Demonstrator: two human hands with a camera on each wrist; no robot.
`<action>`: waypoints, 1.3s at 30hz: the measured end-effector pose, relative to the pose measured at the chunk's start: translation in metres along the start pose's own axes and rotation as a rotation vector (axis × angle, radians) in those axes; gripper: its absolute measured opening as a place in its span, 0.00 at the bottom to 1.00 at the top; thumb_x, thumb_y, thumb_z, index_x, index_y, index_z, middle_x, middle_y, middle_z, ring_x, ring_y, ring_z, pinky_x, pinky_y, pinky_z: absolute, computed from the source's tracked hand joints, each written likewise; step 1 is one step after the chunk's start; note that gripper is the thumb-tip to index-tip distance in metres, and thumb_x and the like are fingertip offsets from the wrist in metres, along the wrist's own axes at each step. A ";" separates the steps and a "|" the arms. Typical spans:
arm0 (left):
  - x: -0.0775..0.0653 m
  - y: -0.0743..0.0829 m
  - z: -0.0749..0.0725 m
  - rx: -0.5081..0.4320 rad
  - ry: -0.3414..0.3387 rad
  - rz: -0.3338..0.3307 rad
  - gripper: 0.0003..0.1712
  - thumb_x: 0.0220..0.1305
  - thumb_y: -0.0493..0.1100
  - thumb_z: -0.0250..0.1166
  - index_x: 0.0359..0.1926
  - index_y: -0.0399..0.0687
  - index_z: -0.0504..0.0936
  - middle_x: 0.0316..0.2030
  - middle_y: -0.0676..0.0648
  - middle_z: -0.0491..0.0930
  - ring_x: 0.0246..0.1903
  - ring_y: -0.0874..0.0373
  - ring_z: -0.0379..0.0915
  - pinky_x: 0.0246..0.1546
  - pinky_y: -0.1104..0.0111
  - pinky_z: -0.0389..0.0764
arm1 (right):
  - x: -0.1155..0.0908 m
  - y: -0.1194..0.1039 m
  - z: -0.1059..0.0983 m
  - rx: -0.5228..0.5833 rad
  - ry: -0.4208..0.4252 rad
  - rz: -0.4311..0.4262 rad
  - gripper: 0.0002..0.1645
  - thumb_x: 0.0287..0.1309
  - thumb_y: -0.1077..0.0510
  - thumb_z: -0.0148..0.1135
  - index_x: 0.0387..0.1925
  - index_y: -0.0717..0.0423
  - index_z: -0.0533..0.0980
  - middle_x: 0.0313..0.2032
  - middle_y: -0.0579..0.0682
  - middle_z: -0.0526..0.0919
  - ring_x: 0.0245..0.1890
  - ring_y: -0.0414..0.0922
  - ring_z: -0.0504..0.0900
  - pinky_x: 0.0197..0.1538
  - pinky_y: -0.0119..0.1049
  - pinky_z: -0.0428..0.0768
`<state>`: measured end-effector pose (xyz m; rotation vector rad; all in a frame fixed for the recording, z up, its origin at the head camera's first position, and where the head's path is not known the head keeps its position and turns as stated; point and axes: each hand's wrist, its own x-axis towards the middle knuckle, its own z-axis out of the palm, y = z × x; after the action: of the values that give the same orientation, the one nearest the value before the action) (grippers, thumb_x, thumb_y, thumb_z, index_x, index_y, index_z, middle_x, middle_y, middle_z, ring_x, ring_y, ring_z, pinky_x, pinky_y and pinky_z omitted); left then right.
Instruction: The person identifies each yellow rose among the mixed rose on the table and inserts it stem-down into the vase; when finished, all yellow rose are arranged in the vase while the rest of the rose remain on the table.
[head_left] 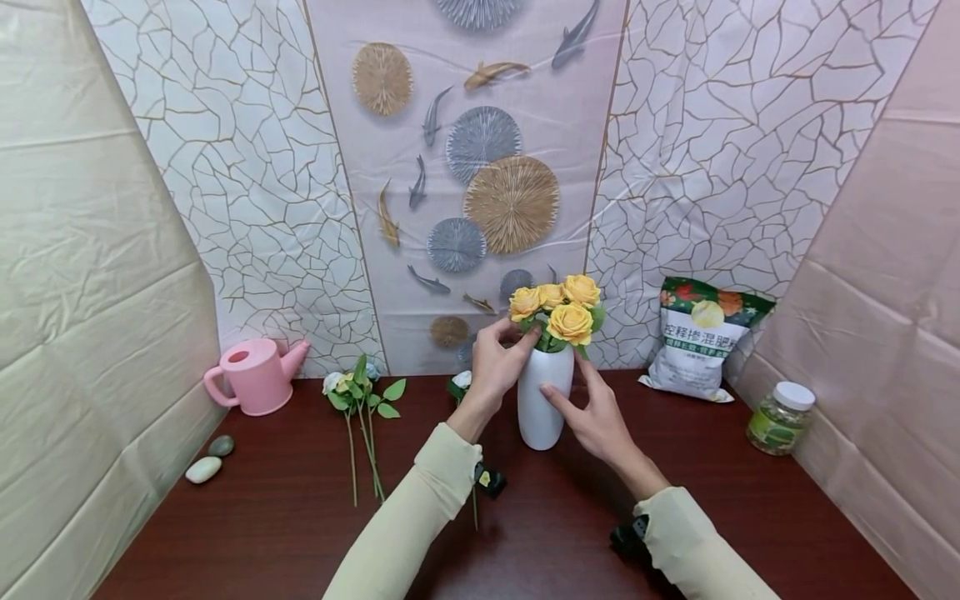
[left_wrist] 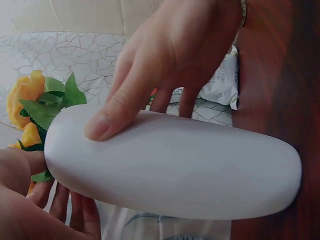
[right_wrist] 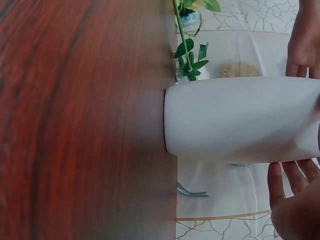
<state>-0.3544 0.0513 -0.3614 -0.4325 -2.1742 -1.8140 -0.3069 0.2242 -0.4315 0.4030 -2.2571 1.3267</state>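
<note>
A white vase [head_left: 545, 400] stands upright on the table, with several yellow roses [head_left: 570, 323] and green leaves rising from its mouth. My left hand [head_left: 497, 367] is at the top of the vase; its thumb lies at the rim by the leaves, and its fingers pass partly hidden behind the neck. Lower down, my right hand [head_left: 600, 421] grips the vase from the right side, the thumb [left_wrist: 107, 122] pressed on the near wall and the fingers behind. In the right wrist view the base of the vase [right_wrist: 225, 117] touches the tabletop.
Left of the vase lie loose flower stems [head_left: 367, 417]; a white flower [head_left: 462, 380] shows behind my left arm. A pink watering can [head_left: 258, 379] and two stones [head_left: 212, 461] are far left. On the right stand a fertilizer bag [head_left: 693, 342] and a lidded jar [head_left: 780, 419].
</note>
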 end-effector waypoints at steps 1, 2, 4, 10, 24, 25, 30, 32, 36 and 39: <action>-0.001 -0.001 -0.001 -0.014 -0.006 0.002 0.13 0.63 0.61 0.69 0.34 0.60 0.86 0.34 0.53 0.84 0.38 0.57 0.79 0.32 0.65 0.81 | -0.001 -0.005 -0.001 0.001 -0.003 0.001 0.48 0.63 0.45 0.68 0.78 0.37 0.53 0.70 0.50 0.70 0.67 0.49 0.74 0.64 0.56 0.75; -0.002 -0.003 -0.002 -0.026 -0.011 0.005 0.13 0.62 0.61 0.69 0.35 0.60 0.87 0.35 0.53 0.84 0.38 0.57 0.80 0.33 0.65 0.81 | -0.002 -0.010 -0.002 0.001 -0.008 0.003 0.48 0.64 0.45 0.68 0.78 0.40 0.53 0.70 0.51 0.70 0.67 0.50 0.74 0.64 0.57 0.75; -0.003 -0.006 -0.004 -0.049 -0.024 0.016 0.13 0.62 0.62 0.69 0.36 0.62 0.87 0.36 0.53 0.84 0.39 0.58 0.80 0.33 0.66 0.81 | -0.004 -0.020 -0.004 -0.005 -0.014 0.008 0.49 0.64 0.47 0.68 0.78 0.45 0.53 0.72 0.53 0.68 0.67 0.52 0.73 0.66 0.58 0.74; -0.008 -0.015 -0.018 -0.073 -0.069 0.083 0.12 0.63 0.60 0.70 0.41 0.63 0.88 0.38 0.53 0.87 0.40 0.59 0.82 0.34 0.66 0.83 | -0.004 -0.017 -0.002 -0.017 -0.012 0.000 0.50 0.64 0.48 0.68 0.79 0.44 0.51 0.72 0.54 0.68 0.67 0.54 0.74 0.66 0.60 0.73; -0.036 -0.043 -0.091 0.117 -0.040 0.231 0.09 0.68 0.51 0.68 0.47 0.60 0.87 0.43 0.56 0.88 0.45 0.62 0.84 0.47 0.66 0.86 | -0.001 0.005 0.003 -0.015 0.001 0.003 0.49 0.61 0.39 0.68 0.76 0.27 0.52 0.70 0.45 0.70 0.66 0.46 0.74 0.64 0.54 0.76; -0.037 -0.046 -0.099 0.134 -0.028 0.232 0.09 0.68 0.50 0.68 0.47 0.58 0.87 0.43 0.55 0.88 0.44 0.61 0.85 0.46 0.65 0.86 | -0.001 0.005 0.003 -0.015 0.001 0.006 0.48 0.61 0.39 0.68 0.76 0.27 0.52 0.71 0.45 0.69 0.66 0.46 0.74 0.65 0.55 0.76; -0.040 -0.064 -0.143 0.238 0.059 0.185 0.10 0.67 0.47 0.69 0.46 0.52 0.87 0.41 0.52 0.89 0.41 0.60 0.85 0.46 0.61 0.86 | -0.001 0.005 0.003 -0.011 -0.007 0.014 0.49 0.61 0.39 0.68 0.76 0.27 0.52 0.71 0.45 0.69 0.66 0.46 0.74 0.64 0.54 0.77; -0.041 -0.073 -0.163 0.283 0.106 0.149 0.09 0.66 0.46 0.69 0.46 0.52 0.88 0.40 0.53 0.89 0.40 0.60 0.85 0.45 0.63 0.86 | -0.001 0.006 0.004 -0.008 -0.014 0.014 0.49 0.62 0.40 0.68 0.77 0.29 0.52 0.71 0.46 0.69 0.67 0.46 0.74 0.63 0.54 0.77; -0.040 -0.091 -0.199 0.389 0.213 0.059 0.08 0.66 0.47 0.70 0.44 0.55 0.88 0.37 0.53 0.89 0.38 0.60 0.84 0.41 0.72 0.83 | -0.001 0.006 0.003 0.012 -0.012 0.015 0.49 0.61 0.43 0.69 0.77 0.33 0.53 0.70 0.48 0.70 0.65 0.50 0.75 0.61 0.56 0.79; -0.039 -0.104 -0.220 0.461 0.284 -0.024 0.07 0.65 0.48 0.69 0.42 0.57 0.88 0.36 0.52 0.89 0.37 0.60 0.84 0.35 0.77 0.78 | -0.001 0.006 0.003 0.017 -0.002 0.019 0.50 0.61 0.44 0.70 0.77 0.35 0.53 0.69 0.49 0.71 0.64 0.51 0.76 0.60 0.56 0.79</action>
<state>-0.3553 -0.1844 -0.4322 -0.0430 -2.2951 -1.2318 -0.3097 0.2248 -0.4375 0.3892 -2.2579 1.3566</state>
